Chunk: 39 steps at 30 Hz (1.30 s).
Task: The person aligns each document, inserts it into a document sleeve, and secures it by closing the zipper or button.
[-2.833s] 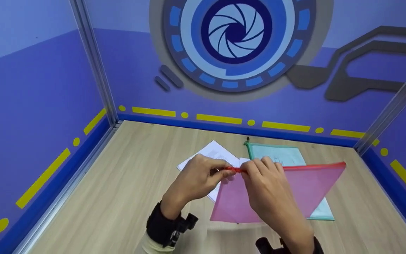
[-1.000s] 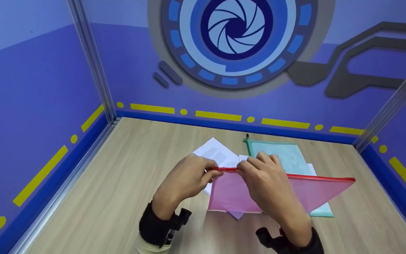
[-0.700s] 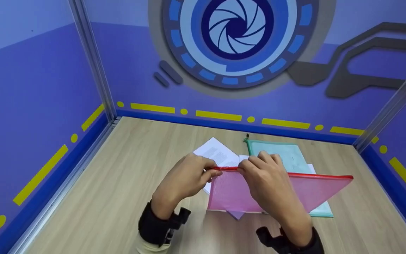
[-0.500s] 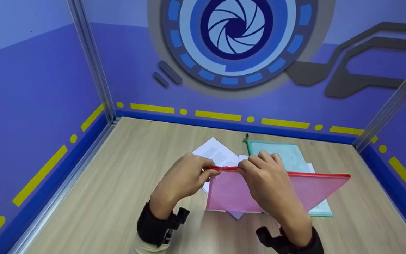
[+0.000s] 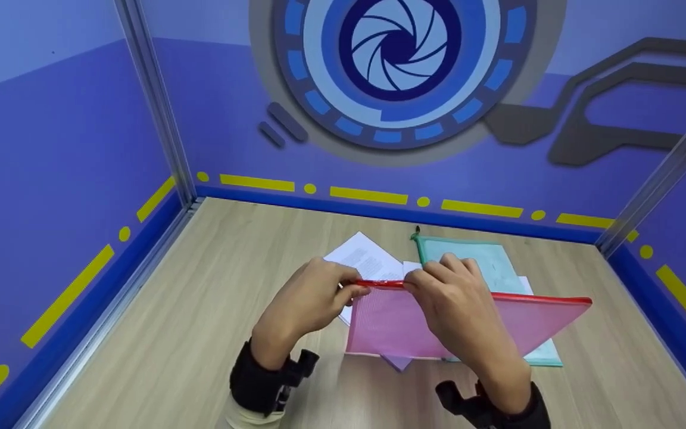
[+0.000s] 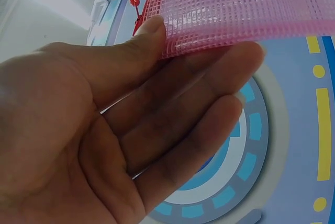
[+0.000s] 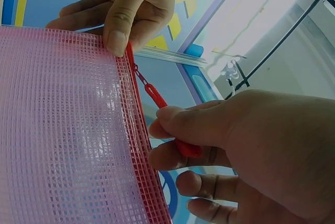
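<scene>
A pink mesh zipper pouch (image 5: 387, 325) with a red zipper edge is held up over the table. My left hand (image 5: 304, 304) pinches its corner by the zipper end between thumb and fingers, the other fingers stretched behind the mesh (image 6: 235, 4). With thumb and forefinger, my right hand (image 5: 462, 310) pinches the red cord zipper pull (image 7: 157, 96), which hangs from the slider close to the left thumb. In the right wrist view, the red zipper edge (image 7: 140, 145) runs down beside the right fingertips.
Behind the pouch lie printed white papers (image 5: 364, 253) and a green zipper pouch (image 5: 468, 256) with sheets at it. A paper corner (image 5: 399, 363) shows below the pink pouch. Walls stand along the table's (image 5: 230, 250) back and sides.
Both hands have shifted slightly left with the pouch, and its right end has dipped. A paper corner now shows below it. Over the last half second the right hand has edged right.
</scene>
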### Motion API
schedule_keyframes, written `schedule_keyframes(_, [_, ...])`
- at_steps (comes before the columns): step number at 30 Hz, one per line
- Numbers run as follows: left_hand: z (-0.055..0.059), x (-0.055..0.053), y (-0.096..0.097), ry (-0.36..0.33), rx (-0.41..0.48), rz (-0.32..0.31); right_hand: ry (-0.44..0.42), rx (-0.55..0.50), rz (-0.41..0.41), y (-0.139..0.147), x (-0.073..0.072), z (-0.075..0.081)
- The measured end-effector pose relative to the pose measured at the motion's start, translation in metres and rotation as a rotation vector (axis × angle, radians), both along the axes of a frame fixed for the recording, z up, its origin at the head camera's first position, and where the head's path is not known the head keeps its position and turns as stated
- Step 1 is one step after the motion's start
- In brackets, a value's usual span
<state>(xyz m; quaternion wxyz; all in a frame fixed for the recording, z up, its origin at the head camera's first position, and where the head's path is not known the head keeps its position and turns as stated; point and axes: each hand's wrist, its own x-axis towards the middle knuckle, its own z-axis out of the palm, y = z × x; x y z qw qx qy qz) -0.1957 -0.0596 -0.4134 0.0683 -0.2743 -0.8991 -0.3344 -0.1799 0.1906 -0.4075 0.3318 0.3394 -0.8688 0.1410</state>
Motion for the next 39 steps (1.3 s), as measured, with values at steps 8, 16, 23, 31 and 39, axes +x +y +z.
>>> schedule_keyframes(8, [0.0004,0.0010,-0.0010,-0.005,0.003,0.016,-0.001,-0.007,-0.011,0.0029,-0.0006,0.0005])
schedule_keyframes(16, [-0.0008,-0.0004,-0.0025,0.003,0.001,0.027,0.024,0.000,0.003,0.0035,-0.0017,0.0002])
schedule_keyframes(23, [-0.0003,-0.0002,-0.0030,-0.015,-0.001,0.019,-0.010,0.001,-0.005,0.0040,-0.0017,0.0003])
schedule_keyframes(31, [-0.0008,-0.0016,-0.0042,0.013,-0.004,-0.001,-0.013,-0.006,-0.007,0.0045,-0.0027,0.0007])
schedule_keyframes(39, [-0.0014,-0.0008,-0.0053,0.003,-0.010,0.013,-0.010,-0.007,-0.007,0.0048,-0.0040,-0.0001])
